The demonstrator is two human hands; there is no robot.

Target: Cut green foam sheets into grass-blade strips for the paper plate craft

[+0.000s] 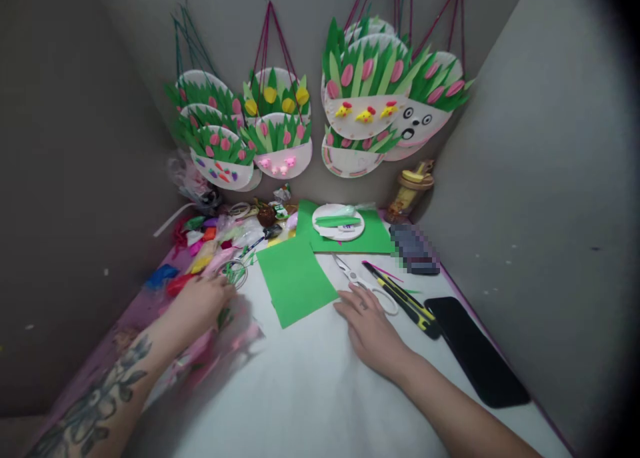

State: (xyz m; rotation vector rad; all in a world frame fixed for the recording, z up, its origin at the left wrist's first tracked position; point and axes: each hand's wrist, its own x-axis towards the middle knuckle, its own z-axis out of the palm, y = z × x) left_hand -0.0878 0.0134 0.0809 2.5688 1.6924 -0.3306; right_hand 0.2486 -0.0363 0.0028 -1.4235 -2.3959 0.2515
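Head cam: paper baskets (367, 103) hung, look done; green sheet (296, 281) flat, seems uncut.
I see L hand (207, 297) half-curled at craft clutter (203, 258), grip can't tell; R hand (373, 326) loosely spread, no grip seen, by scissors (343, 266) + sheet on worktop (280, 391).

The head camera looks forward and down over the table (285, 385)

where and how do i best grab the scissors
Probably by the white handle, coming from the near side with your right hand: the scissors lie flat, blades pointing away from you, and that hand's fingers are already at the handle.
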